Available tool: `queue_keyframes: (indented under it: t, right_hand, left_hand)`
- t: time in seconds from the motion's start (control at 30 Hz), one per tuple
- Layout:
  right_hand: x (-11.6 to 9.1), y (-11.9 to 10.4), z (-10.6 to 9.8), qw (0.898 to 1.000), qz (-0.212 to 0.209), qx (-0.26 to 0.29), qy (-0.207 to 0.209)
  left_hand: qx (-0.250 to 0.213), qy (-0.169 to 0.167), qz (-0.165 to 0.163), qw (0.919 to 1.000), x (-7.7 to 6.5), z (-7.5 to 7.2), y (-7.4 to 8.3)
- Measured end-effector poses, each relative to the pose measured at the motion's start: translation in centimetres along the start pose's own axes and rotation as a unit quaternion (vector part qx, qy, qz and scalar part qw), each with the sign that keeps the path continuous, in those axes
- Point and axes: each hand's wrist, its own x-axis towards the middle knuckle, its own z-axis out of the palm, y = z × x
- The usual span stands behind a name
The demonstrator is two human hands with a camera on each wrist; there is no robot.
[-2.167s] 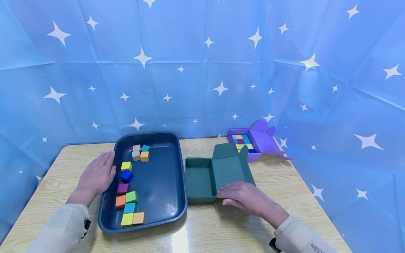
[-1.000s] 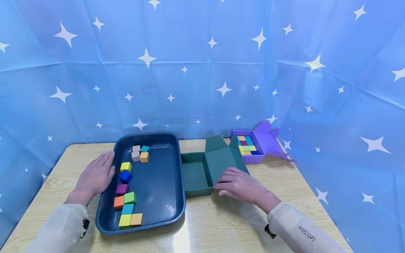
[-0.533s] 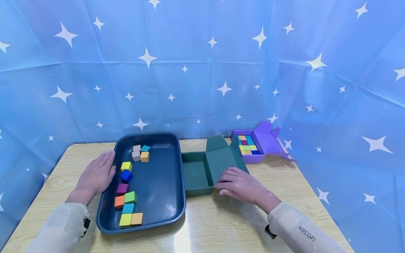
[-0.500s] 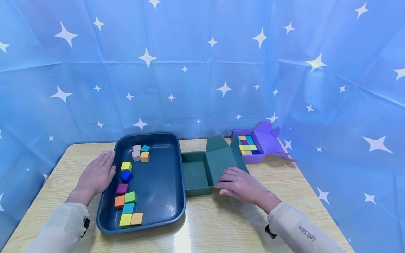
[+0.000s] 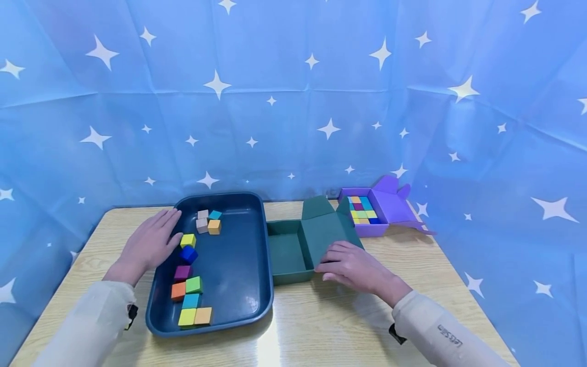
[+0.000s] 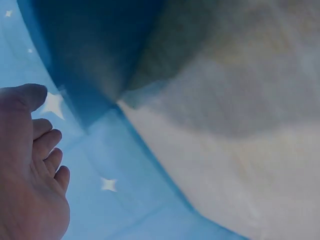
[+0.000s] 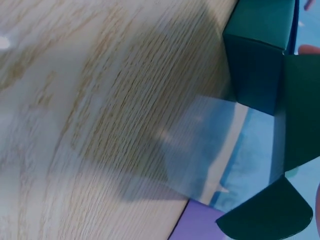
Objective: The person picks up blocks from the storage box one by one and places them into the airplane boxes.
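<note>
In the head view, the left hand [image 5: 149,244] is held over the left rim of a dark blue tray [image 5: 238,270], fingers straight and thumb apart; the left wrist view shows nothing in that hand [image 6: 37,165]. Along the tray's left side lie several coloured cubes, among them a yellow cube [image 5: 188,240] and a dark blue cube [image 5: 188,254] close to the thumb. The right hand [image 5: 353,267] rests at the near edge of the raised lid [image 5: 323,232] of a green box [image 5: 286,252], fingers loosely bent. In the right wrist view, the lid [image 7: 302,110] hides most of that hand.
The green box stands against the tray's right side. Behind it at the right, a purple box [image 5: 373,231] with its lid folded out holds several coloured cubes. Both boxes and the tray stand on a wooden table [image 5: 316,326]. A blue star-patterned cloth [image 5: 275,117] hangs behind.
The green box has slid left against the tray with the right hand at it. Most recently the left hand has risen from the tray's left rim and shifted right; the view has turned slightly.
</note>
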Motion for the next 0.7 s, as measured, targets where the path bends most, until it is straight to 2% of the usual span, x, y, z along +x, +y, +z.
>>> queue_keyframes:
  t: [0.27, 0.5, 0.6, 0.7]
  right_hand:
    - [-0.2, 0.0, -0.2, 1.0, 0.004, -0.002, 0.002]
    - [-0.4, -0.4, -0.4, 1.0, 0.017, -0.009, -0.016]
    - [-0.4, -0.5, -0.5, 1.0, 0.017, -0.013, -0.019]
    - [-0.4, -0.5, -0.5, 1.0, 0.014, -0.016, -0.015]
  left_hand:
    - [0.045, 0.002, 0.05, 0.9977, 2.5, -1.8, 2.9]
    - [0.065, -0.015, 0.071, 0.9952, 3.8, -1.7, 4.4]
    - [0.072, -0.012, 0.062, 0.9954, 3.9, -1.5, 4.2]
    - [0.064, -0.009, 0.021, 0.9977, 3.3, -1.1, 3.1]
